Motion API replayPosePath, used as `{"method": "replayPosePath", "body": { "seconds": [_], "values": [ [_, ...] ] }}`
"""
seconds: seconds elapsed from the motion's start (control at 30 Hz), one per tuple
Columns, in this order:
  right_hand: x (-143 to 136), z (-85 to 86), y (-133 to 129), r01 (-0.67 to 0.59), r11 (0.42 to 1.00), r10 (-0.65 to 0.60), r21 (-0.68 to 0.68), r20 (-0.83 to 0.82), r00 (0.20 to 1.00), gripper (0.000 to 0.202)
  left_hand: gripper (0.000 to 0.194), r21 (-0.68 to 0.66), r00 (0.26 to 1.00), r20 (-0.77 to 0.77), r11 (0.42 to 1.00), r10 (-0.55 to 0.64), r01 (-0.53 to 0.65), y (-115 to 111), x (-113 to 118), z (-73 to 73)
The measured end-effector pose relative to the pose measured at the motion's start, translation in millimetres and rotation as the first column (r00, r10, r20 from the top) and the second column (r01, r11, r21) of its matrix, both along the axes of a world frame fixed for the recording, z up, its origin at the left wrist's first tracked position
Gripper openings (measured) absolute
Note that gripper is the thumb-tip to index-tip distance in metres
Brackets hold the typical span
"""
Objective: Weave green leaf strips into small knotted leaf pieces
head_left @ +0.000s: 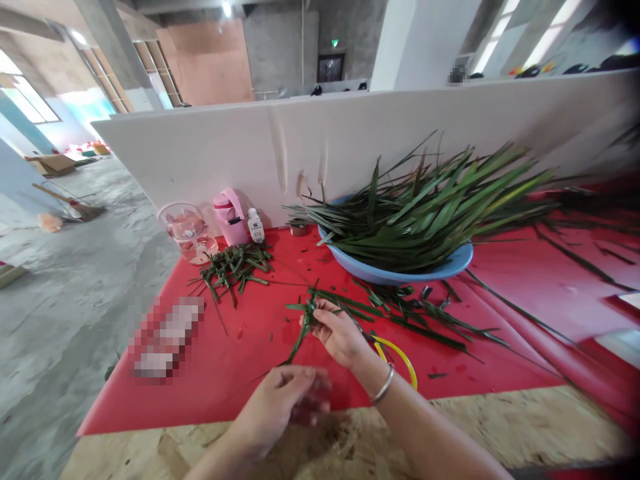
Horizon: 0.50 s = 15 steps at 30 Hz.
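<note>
Right hand (340, 333): fingertips pinch 1 woven leaf piece (310, 312) above the red sheet, likely to keep the folds tight. Left hand (283, 407): fingers half curled, blurred, grip unclear. Blue basin (395, 272) sits beyond, probably for easy reach.

The sheet (240, 347) is red and smooth with a soft sheen, over a rough board (475, 427) of pressed wood flakes. The basin (390, 272) looks like smooth blue plastic. The long leaves (430, 213) are fibrous, faintly glossy along their blades; the leaf piece (309, 313) is of the same plant material. The bracelet (384, 385) is polished, silvery metal. The yellow loop (411, 367) looks like smooth plastic, the pink jug (193, 245) clear and shiny. The panel (200, 147) is white and matt, the floor (100, 253) dull grey concrete.
</note>
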State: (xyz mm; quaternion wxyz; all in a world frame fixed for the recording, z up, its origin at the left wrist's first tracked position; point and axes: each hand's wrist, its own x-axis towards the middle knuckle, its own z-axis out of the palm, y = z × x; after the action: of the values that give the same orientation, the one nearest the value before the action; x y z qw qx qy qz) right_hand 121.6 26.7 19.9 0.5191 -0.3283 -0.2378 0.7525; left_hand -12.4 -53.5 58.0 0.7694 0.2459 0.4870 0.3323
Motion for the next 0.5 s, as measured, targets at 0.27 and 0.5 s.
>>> {"method": "replayPosePath", "body": {
  "seconds": [0.27,0.5],
  "values": [
    [11.3,7.4,8.0,-0.013,0.996,0.043,-0.085,0.356,0.934,0.026,0.031,0.157,0.991,-0.097,0.984,0.096,-0.08,46.5,-21.3,-12.3],
    [-1.8,7.2,11.1,0.027,0.999,-0.009,-0.039,0.401,0.916,0.03,0.034,0.243,0.931,-0.274,0.92,-0.24,0.308,56.3,-19.1,-23.4]
  ]
}}
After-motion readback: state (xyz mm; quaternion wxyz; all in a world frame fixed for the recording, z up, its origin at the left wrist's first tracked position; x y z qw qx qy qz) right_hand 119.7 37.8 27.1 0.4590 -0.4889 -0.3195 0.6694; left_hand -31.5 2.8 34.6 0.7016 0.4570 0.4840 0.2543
